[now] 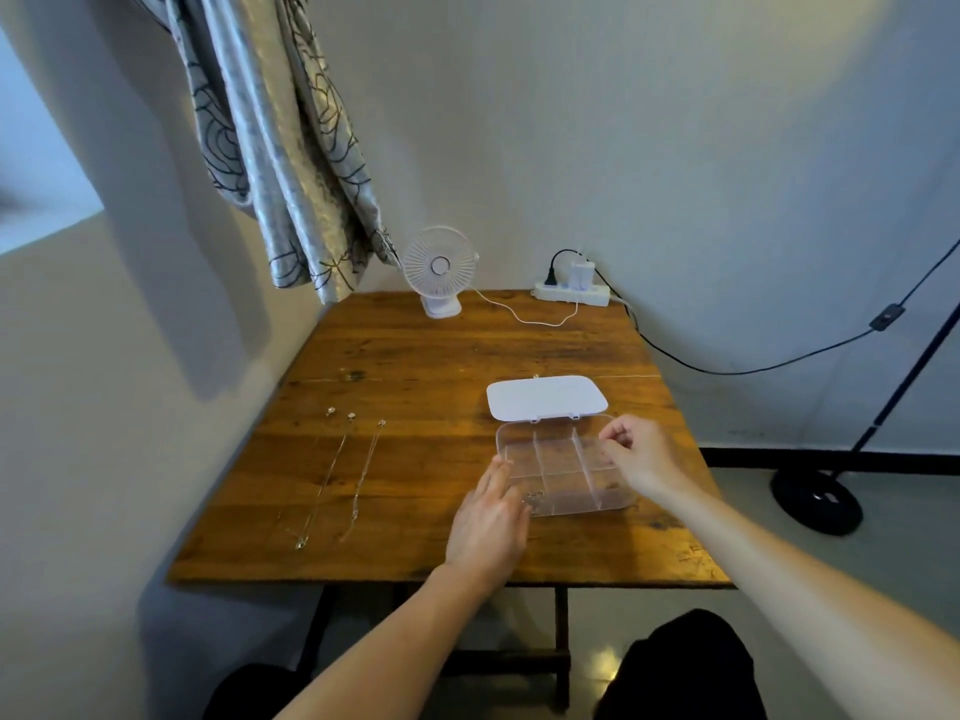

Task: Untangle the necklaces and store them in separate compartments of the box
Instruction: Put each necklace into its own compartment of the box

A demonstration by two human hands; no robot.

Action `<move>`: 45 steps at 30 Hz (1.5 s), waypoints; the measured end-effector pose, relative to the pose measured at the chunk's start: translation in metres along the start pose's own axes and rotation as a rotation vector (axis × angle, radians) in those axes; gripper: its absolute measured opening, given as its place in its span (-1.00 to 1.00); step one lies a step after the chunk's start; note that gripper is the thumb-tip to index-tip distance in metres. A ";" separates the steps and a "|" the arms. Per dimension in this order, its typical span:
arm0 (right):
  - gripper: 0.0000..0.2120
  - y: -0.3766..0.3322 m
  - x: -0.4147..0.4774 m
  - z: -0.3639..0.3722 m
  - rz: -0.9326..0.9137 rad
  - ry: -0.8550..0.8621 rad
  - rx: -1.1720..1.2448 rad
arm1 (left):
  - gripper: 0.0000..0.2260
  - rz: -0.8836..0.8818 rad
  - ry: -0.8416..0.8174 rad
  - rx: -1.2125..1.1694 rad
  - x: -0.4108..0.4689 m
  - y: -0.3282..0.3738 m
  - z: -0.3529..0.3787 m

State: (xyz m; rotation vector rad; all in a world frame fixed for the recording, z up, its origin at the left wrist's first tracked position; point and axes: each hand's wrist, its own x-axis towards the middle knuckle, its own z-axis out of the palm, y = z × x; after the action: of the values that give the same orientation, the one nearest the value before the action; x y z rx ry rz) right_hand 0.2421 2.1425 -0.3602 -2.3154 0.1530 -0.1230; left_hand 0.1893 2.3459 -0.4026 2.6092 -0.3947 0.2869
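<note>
A clear plastic box (pixel 563 472) with several compartments stands open on the wooden table (pixel 415 356), its lid (pixel 546 397) tipped back. Two thin necklaces lie stretched out and apart on the left: one (pixel 324 480) further left, the other (pixel 366 472) beside it. A small bit of chain (pixel 535 497) shows in the box's near-left compartment. My left hand (pixel 491 517) rests flat against the box's near-left corner. My right hand (pixel 641 454) hovers over the right compartments with fingers pinched; whether it holds a chain is not visible.
A small white fan (pixel 440 270) stands at the table's back, its cable running to a white power strip (pixel 571 292). A curtain (pixel 280 148) hangs at back left. A black lamp stand base (pixel 815 498) sits on the floor to the right.
</note>
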 end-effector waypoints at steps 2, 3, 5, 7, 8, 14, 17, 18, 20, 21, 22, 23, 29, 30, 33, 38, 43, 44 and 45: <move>-0.88 -0.004 -0.004 0.006 -0.049 0.010 -0.112 | -0.66 0.028 0.011 -0.005 -0.004 -0.007 -0.009; -0.88 -0.007 -0.006 0.009 -0.071 0.015 -0.142 | -0.66 0.023 0.031 -0.003 -0.006 -0.012 -0.015; -0.88 -0.021 -0.010 0.018 -0.129 0.038 -0.172 | -0.66 -0.021 0.081 0.017 -0.011 -0.029 -0.025; -0.88 -0.042 -0.017 0.032 -0.237 0.032 -0.174 | -0.67 -0.085 0.115 0.028 -0.014 -0.052 -0.038; -0.89 -0.054 -0.024 0.041 -0.290 -0.006 -0.162 | -0.68 -0.118 0.128 0.033 -0.015 -0.064 -0.046; -0.87 -0.104 -0.057 0.122 -0.534 -0.300 -0.192 | -0.75 -0.342 0.195 0.105 -0.022 -0.145 -0.099; -0.70 -0.101 -0.059 0.159 -0.547 -0.353 -0.377 | -0.78 -0.471 0.168 0.159 -0.019 -0.181 -0.119; -0.62 -0.096 -0.058 0.168 -0.526 -0.372 -0.436 | -0.79 -0.505 0.139 0.162 -0.017 -0.190 -0.122; -0.51 -0.088 -0.058 0.179 -0.491 -0.390 -0.516 | -0.77 -0.574 0.085 0.133 -0.010 -0.201 -0.126; -0.48 -0.085 -0.056 0.183 -0.484 -0.386 -0.517 | -0.76 -0.605 0.072 0.107 -0.006 -0.205 -0.127; -0.47 -0.083 -0.056 0.184 -0.490 -0.370 -0.501 | -0.75 -0.629 0.063 0.087 0.000 -0.207 -0.129; -0.45 -0.082 -0.056 0.182 -0.503 -0.350 -0.491 | -0.74 -0.659 0.060 0.070 0.005 -0.206 -0.130; -0.46 -0.076 -0.050 0.190 -0.492 -0.338 -0.509 | -0.81 -0.806 -0.204 0.099 0.037 -0.228 -0.115; -0.44 -0.076 -0.052 0.188 -0.496 -0.330 -0.509 | -0.82 -0.787 -0.246 0.115 0.037 -0.226 -0.117; -0.40 -0.077 -0.053 0.187 -0.520 -0.332 -0.513 | -0.86 -0.704 -0.367 0.174 0.042 -0.226 -0.124; -0.43 -0.079 -0.054 0.185 -0.501 -0.338 -0.503 | -0.83 -0.614 -0.339 0.133 0.030 -0.222 -0.126; -0.49 -0.082 -0.053 0.182 -0.484 -0.372 -0.471 | -0.85 -0.571 -0.053 -0.149 0.025 -0.194 -0.151; -0.50 -0.083 -0.052 0.180 -0.474 -0.397 -0.456 | -0.88 -0.552 -0.011 -0.200 0.027 -0.183 -0.157; -0.51 -0.085 -0.051 0.175 -0.457 -0.422 -0.432 | -0.90 -0.528 0.020 -0.251 0.029 -0.173 -0.162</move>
State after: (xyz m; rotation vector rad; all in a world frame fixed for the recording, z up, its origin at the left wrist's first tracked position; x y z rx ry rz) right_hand 0.2216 2.3343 -0.4190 -2.7060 -0.6203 0.1899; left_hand 0.2513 2.5643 -0.3299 2.3526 0.2547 0.0745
